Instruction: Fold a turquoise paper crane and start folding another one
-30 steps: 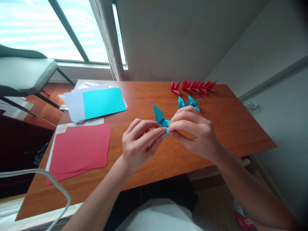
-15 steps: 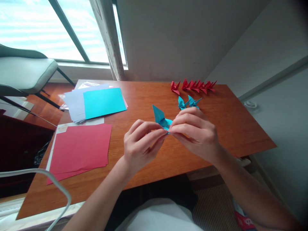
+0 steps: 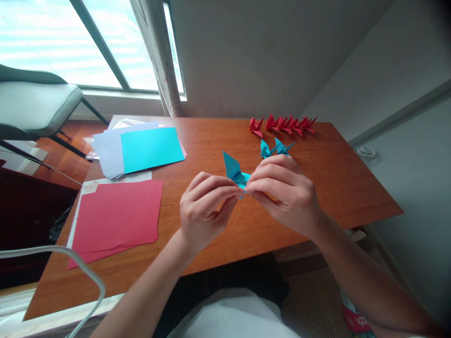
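- as the head view looks down, the folded blue paper (image 3: 233, 169) sits between the two hands, over the middle of the table (image 3: 207, 141), one pointed flap standing up.
- the left hand (image 3: 207, 206) pinches the paper low down between thumb and fingers, a narrow grip.
- the right hand (image 3: 289, 192) pinches the paper's right end just as narrowly; whether the fingertips of both hands touch, i cannot tell.
- toward the table's far edge stand two blue birds (image 3: 267, 149), partly covered by the right hand.
- closer to the table's far edge, red birds (image 3: 291, 124) stand in a row, one slightly apart.
- on the table's left part lie red sheets (image 3: 118, 213), with blue sheets (image 3: 153, 149) on white sheets (image 3: 108, 149) farther back.
- beyond the table's left end is a chair (image 3: 38, 105).
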`<state>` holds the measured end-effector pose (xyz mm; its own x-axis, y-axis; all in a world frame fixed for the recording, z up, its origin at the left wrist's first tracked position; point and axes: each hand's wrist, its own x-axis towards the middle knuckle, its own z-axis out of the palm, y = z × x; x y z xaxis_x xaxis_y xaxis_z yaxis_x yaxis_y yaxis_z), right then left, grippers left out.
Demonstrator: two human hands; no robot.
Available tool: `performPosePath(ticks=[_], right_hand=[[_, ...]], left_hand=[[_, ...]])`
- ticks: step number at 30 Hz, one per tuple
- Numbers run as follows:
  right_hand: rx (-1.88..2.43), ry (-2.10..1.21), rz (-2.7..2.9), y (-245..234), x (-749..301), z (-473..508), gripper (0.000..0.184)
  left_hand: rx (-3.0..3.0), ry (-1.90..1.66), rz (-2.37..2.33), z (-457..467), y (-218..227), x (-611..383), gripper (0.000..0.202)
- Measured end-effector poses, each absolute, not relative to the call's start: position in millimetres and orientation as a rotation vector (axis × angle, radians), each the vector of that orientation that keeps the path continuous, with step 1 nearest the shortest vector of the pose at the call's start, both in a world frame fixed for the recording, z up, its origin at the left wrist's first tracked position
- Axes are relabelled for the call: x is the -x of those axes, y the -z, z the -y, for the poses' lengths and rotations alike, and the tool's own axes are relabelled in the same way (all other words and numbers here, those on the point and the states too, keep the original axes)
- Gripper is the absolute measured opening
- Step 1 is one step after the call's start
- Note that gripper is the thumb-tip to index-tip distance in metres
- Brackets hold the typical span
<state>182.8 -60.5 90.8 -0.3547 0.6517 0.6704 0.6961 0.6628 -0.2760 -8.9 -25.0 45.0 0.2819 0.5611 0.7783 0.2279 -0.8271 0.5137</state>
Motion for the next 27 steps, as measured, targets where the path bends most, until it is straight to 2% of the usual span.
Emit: performPosePath(ticks=[14,27], right_hand=[[1.039,0.208,2.154,-88.0,-184.2,63.0,0.018],[1.064,0.013,2.157,-86.8,-186.4,61.9,0.014]], left_hand=[[-2.197,-1.502,-0.769,31.2,-47.2,15.2,0.016],[-2.251,-1.435,-0.756,28.2,-46.8,12.3,0.011]])
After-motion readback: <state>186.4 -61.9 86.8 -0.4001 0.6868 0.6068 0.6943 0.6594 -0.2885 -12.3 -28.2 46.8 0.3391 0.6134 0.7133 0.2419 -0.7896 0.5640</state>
